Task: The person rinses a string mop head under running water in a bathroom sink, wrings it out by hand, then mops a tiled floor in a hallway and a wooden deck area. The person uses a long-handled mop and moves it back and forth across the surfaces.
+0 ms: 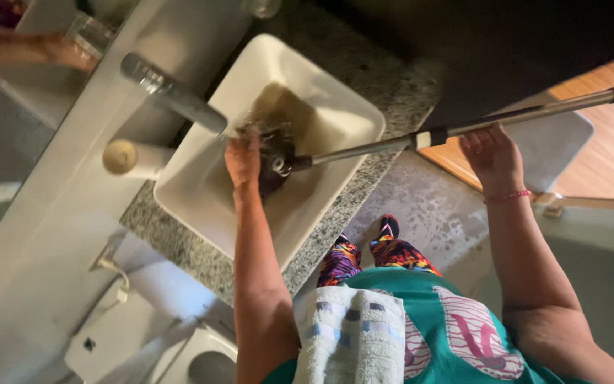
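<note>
Seen from above, a person is standing at a bathroom counter and working a mop over a white rectangular basin [200, 181]. The left hand [243, 160] is reaching down into the basin and gripping the dark, wet mop head [275, 160], with the fingers closed around its strands near the metal collar where the handle joins. The right hand [492, 153] is lying well apart from the left, out over the floor, with its fingers curled over the long silver mop handle [463, 129], which is running from the basin up to the right edge of the view. A pink bracelet [507, 196] is circling the right wrist. The mop head is sitting inside the basin under the spout of a chrome tap [173, 94], and brownish water [286, 107] is pooling at the far end of the basin. The basin is resting on a speckled granite counter [374, 78]. A pale, cream-coloured round-ended container [126, 158] is lying on a ledge just beside the basin. A mirror at the left is showing a reflected arm holding a clear glass. A white toilet [200, 359] is showing at the bottom, below the counter. The person is wearing a teal top, bright patterned leggings [392, 252], and a pale towel [353, 334] draped at the front.
</note>
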